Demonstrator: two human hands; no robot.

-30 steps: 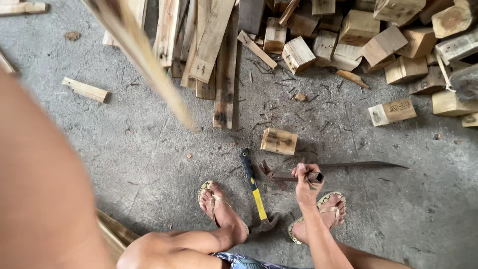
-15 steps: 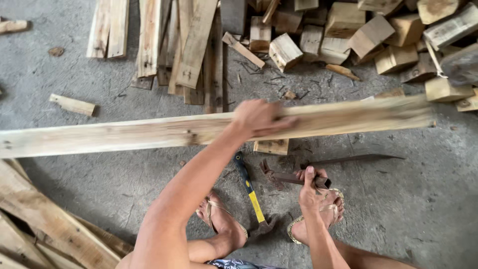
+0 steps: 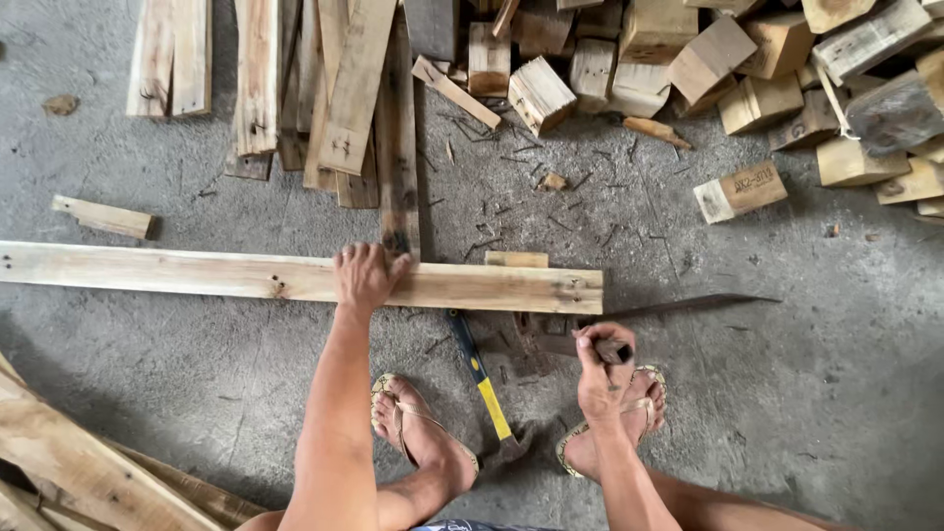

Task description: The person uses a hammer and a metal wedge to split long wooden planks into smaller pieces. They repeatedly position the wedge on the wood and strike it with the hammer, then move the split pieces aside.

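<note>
Plank now down flat on floor, left hand palm-down gripping its near edge, right hand closed around blade handle at 4 o'clock, hammer between feet.

A pale, straw-coloured plank is marked by dark knots and nail holes. The hammer is given a handle banded in blue and yellow (black towards the head). The concrete floor is mottled grey, and the stacked wood blocks are coloured tan.
</note>
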